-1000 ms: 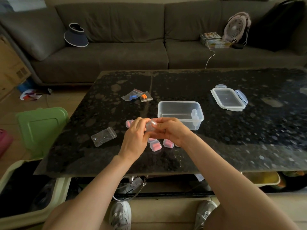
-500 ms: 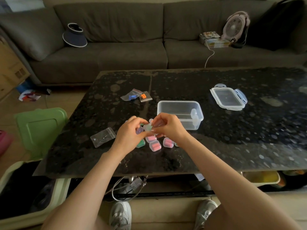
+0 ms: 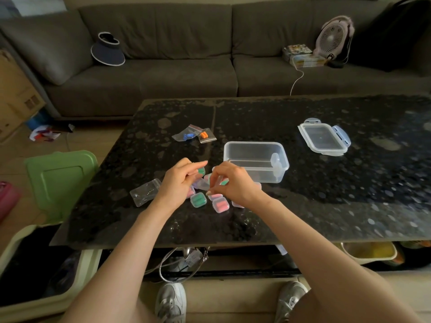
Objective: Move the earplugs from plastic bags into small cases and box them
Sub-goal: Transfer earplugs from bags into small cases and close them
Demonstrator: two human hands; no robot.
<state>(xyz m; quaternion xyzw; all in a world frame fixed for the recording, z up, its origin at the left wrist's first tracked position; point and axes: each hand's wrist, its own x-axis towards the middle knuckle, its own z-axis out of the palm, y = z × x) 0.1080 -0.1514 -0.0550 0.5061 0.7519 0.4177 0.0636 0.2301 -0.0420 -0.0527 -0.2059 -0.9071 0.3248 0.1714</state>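
Black speckled stone table (image 3: 326, 206) carries everything. The clear plastic box (image 3: 255, 146) stands open at its middle, its lid (image 3: 324, 138) well apart to the right. In front of the box, the right hand (image 3: 238, 185) pinches a small case (image 3: 204, 184) between thumb and fingertips. The left hand (image 3: 177, 183) curls beside it, forefinger stretched out; I cannot tell whether it grips. An empty bag (image 3: 145, 191) lies left. Two bags (image 3: 194, 135) behind hold blue and orange earplugs. Filled cases, green (image 3: 198, 199) and pink (image 3: 220, 205), sit under the hands.
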